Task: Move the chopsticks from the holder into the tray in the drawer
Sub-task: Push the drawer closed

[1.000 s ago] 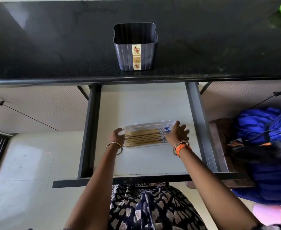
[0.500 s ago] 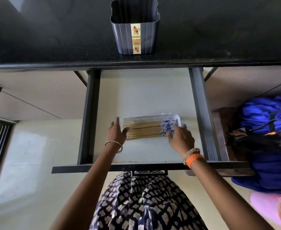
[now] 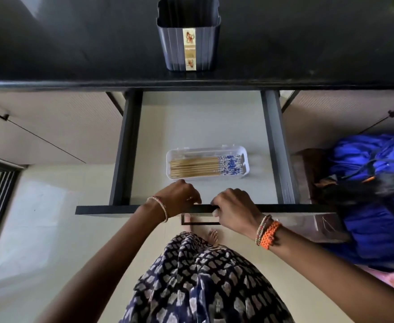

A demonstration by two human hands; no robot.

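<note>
Chopsticks in the tray, both hands on the drawer front.

The chopsticks (image 3: 205, 167) lie flat in the clear tray (image 3: 244, 152) on the drawer (image 3: 200, 122) floor, blue-patterned ends to the right. The left hand (image 3: 179, 197) and right hand (image 3: 234, 209) curl over the drawer's front edge, gripping it. The dark holder (image 3: 188, 33) stands on the counter (image 3: 75, 43); its label strip shows red figures, and any writing is too small to read.
</note>
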